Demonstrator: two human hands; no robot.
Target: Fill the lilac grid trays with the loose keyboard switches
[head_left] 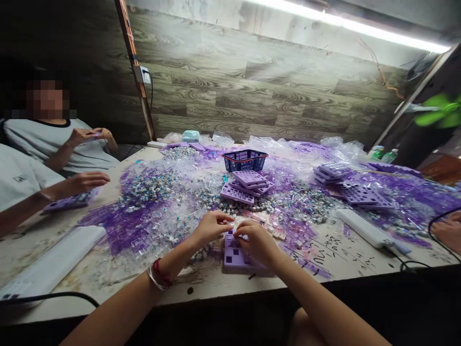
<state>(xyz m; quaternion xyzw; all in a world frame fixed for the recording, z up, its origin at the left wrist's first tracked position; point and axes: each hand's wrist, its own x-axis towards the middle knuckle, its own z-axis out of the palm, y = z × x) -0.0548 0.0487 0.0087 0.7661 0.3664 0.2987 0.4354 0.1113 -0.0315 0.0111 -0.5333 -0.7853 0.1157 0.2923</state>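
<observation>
Curling left of the frame's lower centre, the left hand [213, 228] has its grip nearly closed, contents untellable. At lower centre lies a flat lavender plastic plate with square holes [240, 260]; the right hand [260, 241] bends over it, grip partly curled, contents hidden. 2 hands bumping could knock the plate askew.

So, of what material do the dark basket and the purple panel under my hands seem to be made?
Dark basket: probably moulded plastic, low sheen, judging by its regular slotted walls. Purple panel: likely hard plastic, opaque, fairly matte; uniform colour and square openings suggest it.
</observation>
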